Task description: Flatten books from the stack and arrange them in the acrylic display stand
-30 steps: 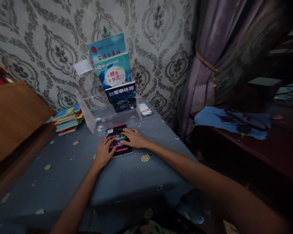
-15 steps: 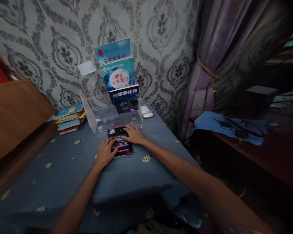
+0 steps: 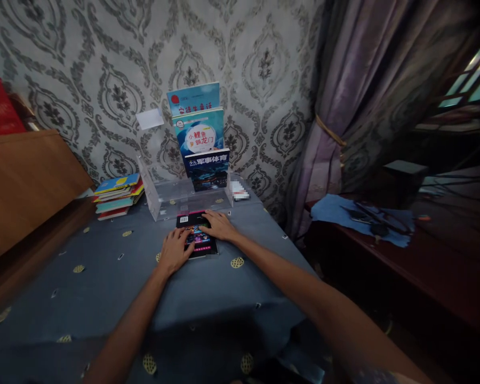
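A black book (image 3: pixel 200 248) with pink stripes and a barcode lies on the blue patterned tablecloth (image 3: pixel 104 298). My left hand (image 3: pixel 176 250) rests on its left edge, fingers spread over the cover. Across its upper right side lies my right hand (image 3: pixel 219 226), fingers stretched out. Just behind the book stands a clear acrylic rack (image 3: pixel 152 197). Three books lean upright at its right side: a dark blue one (image 3: pixel 208 173) in front, a teal one (image 3: pixel 200 128) in the middle and a light blue one (image 3: pixel 194 97) at the back.
A stack of several books (image 3: pixel 118 194) sits left of the rack. A wooden panel (image 3: pixel 32 181) borders the left side. A pixelated white item (image 3: pixel 239 190) lies right of the rack. Further right, a blue cloth (image 3: pixel 328 210) with dark items covers part of a dark red surface (image 3: pixel 388 261).
The view has shifted slightly, so the rack and upright books appear lower and a little to the right. Both hands stay on the black book with almost the same pose.
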{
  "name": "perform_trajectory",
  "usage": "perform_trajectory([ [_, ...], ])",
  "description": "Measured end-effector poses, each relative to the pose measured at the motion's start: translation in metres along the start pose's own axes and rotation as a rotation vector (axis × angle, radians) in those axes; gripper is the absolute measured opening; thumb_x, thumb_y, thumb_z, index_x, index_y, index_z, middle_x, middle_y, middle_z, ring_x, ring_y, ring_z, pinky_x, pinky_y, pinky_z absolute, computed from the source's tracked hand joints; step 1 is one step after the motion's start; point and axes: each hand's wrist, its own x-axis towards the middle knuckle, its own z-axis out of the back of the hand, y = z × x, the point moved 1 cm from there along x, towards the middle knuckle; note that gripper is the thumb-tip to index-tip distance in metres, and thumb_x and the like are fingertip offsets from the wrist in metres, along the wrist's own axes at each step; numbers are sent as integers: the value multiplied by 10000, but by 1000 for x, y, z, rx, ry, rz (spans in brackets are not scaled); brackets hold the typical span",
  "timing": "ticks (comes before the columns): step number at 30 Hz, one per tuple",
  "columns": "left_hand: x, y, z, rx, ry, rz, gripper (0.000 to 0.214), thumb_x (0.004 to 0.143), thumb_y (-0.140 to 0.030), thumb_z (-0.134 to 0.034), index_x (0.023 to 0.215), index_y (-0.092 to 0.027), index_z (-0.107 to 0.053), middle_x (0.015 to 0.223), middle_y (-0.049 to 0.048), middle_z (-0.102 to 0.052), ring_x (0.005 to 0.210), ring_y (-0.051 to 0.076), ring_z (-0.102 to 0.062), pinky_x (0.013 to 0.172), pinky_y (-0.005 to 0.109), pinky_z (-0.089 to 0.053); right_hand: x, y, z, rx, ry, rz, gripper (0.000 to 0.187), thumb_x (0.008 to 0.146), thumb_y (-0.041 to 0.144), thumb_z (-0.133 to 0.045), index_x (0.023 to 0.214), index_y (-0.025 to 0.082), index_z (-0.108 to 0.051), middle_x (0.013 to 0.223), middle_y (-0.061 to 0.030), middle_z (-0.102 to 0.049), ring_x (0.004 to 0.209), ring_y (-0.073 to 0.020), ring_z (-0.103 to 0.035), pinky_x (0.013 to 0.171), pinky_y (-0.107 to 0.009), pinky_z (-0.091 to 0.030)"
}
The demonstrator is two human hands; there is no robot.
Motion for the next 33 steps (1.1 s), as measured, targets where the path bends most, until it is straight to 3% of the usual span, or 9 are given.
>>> perform_trajectory([
  [10,-2,10,-15,-64,-29,51,423,937,-429,-523,1319,-256,-578,1465,120,-508,1382,319,-430,1108,516,-376,-13,5,4,20,-9,24,513,976,390,-508,1419,133,-529,1538,-188,-445,1457,-279,-370,1185,-476,-271],
  [14,1,16,-21,-114,28,146,514,917,-479,-538,1375,-245,-535,1519,152,-456,1463,372,-321,1137,560,-312,-25,6,2,21,-8,10,502,982,361,-485,1425,128,-523,1538,-192,-444,1453,-293,-376,1193,-507,-258],
  [17,9,20,-21,-196,59,209,552,885,-481,-561,1369,-216,-538,1467,160,-512,1443,374,-353,1143,547,-303,-32,6,1,38,-12,21,502,970,341,-502,1421,121,-525,1539,-199,-438,1456,-284,-375,1201,-505,-256],
  [21,21,25,-16,-464,-10,204,479,845,-423,-564,1265,-194,-600,1300,136,-634,1263,325,-539,1096,497,-376,-36,5,1,80,-10,26,518,957,331,-520,1426,110,-520,1538,-202,-438,1457,-287,-374,1205,-497,-276],
  [24,27,31,-13,-767,-97,301,459,782,-452,-627,1159,-192,-644,1171,120,-695,1127,314,-616,1035,481,-435,-37,4,2,96,-2,15,521,955,338,-523,1433,132,-519,1550,-185,-427,1454,-294,-378,1209,-490,-287],
  [29,32,37,-12,-1339,-212,615,540,652,-401,-793,1131,-210,-633,1081,76,-721,971,260,-697,822,359,-552,-38,3,6,156,33,-11,547,946,337,-527,1445,113,-508,1570,-196,-390,1461,-320,-359,1214,-493,-287],
  [33,36,35,-15,-1575,-123,874,413,689,-230,-763,1075,-178,-628,899,61,-748,748,213,-721,670,312,-566,-39,3,9,204,41,-21,551,942,332,-527,1449,117,-508,1567,-191,-396,1462,-323,-352,1208,-493,-299],
])
